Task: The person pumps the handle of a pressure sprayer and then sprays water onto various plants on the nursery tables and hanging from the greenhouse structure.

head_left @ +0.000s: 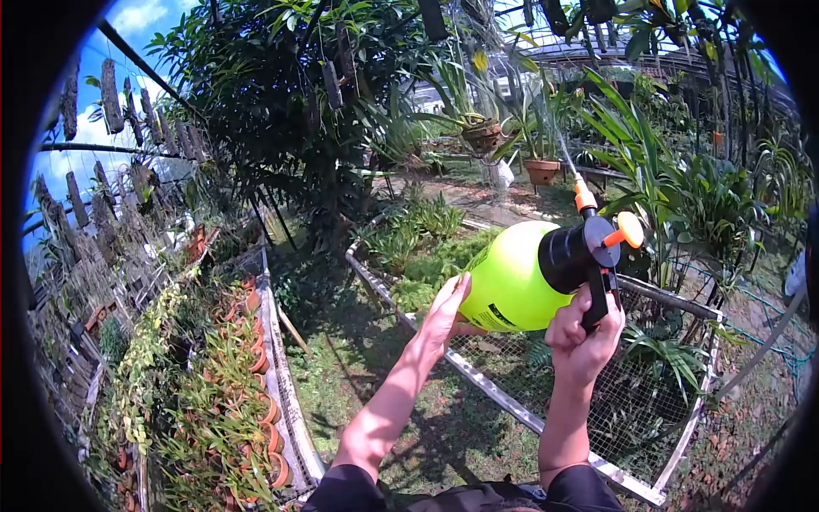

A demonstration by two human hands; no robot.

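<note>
A bright yellow-green pump sprayer (512, 277) with a black head, an orange pump knob and an orange nozzle is tilted on its side in front of me. My right hand (583, 337) is wrapped round its black handle. Against the bottom end of the bottle, my left hand (446, 311) supports it; some of those fingers are hidden behind the bottle. A thin spray leaves the nozzle (584, 196) upward, close to a hanging terracotta pot (543, 172) with long-leaved plants. Another hanging pot (483, 135) is to its left.
Below the sprayer stands a white-framed wire mesh bench (589, 410). Rows of potted plants (269, 410) line a bench on the left. Dark slabs (111, 96) hang from overhead bars. A leafy tree (281, 102) rises behind, and a green hose (768, 307) lies at right.
</note>
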